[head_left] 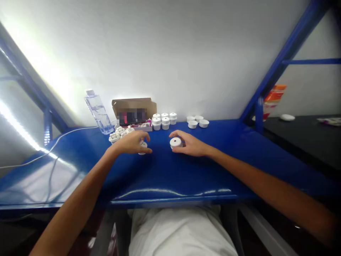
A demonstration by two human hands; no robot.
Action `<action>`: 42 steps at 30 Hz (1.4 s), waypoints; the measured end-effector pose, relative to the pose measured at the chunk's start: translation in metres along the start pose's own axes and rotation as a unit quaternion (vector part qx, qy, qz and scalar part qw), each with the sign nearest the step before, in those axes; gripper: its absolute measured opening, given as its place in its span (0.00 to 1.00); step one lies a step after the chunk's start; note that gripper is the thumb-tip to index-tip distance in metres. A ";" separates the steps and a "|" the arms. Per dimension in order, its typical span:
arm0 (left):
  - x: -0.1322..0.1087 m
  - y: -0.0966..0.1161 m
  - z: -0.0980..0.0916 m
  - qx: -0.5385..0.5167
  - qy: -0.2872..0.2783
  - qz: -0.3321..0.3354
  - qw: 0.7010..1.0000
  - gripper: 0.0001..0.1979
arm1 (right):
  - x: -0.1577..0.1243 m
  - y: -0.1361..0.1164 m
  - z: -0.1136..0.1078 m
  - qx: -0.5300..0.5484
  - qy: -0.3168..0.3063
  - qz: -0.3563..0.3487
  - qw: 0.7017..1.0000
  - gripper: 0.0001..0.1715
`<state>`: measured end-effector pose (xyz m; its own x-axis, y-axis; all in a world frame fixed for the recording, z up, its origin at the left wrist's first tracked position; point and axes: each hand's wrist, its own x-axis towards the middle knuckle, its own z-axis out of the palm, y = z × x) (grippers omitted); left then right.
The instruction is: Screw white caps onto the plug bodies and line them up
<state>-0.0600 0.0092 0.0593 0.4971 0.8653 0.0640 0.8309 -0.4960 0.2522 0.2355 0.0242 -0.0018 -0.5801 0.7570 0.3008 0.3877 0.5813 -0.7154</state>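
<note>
Head view: on the glossy blue table point(165, 177) the right hand point(190, 144) curls around a small round white plastic cap point(176, 142), fingers at its far and right sides. Well apart to its left, the left hand point(133, 142) covers another small white plastic piece point(143, 145), gripping it from above. Stacked white caps point(164, 121) stand just behind both hands.

My view from the head camera: both forearms are bare, no sleeves, watch or rings behind the fingers point(145, 137) of either hand; light, whitish trousers point(181, 231) cover the lap.
</note>
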 end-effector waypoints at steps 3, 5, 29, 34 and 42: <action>0.006 0.014 0.020 -0.159 0.018 0.049 0.986 0.28 | 0.000 -0.009 0.006 0.046 0.018 -0.020 0.999 0.24; 0.009 0.022 0.034 -0.267 0.031 0.081 0.960 0.29 | 0.000 -0.012 0.010 0.082 0.037 -0.037 0.995 0.25; 0.016 0.028 0.048 -0.508 0.018 0.004 0.861 0.23 | -0.003 -0.015 0.010 0.165 0.073 -0.057 0.982 0.27; 0.015 0.027 0.044 -0.517 0.008 0.009 0.856 0.22 | -0.004 -0.020 0.009 0.168 0.087 -0.073 0.979 0.25; 0.015 0.028 0.045 -0.521 0.020 0.013 0.853 0.21 | -0.005 -0.017 0.013 0.180 0.097 -0.041 0.978 0.30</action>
<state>-0.0181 0.0056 0.0237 0.4850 0.8675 0.1101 0.1363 -0.1993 0.9704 0.2223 0.0068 0.0003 -0.4378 0.7751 0.4556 0.0483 0.5263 -0.8489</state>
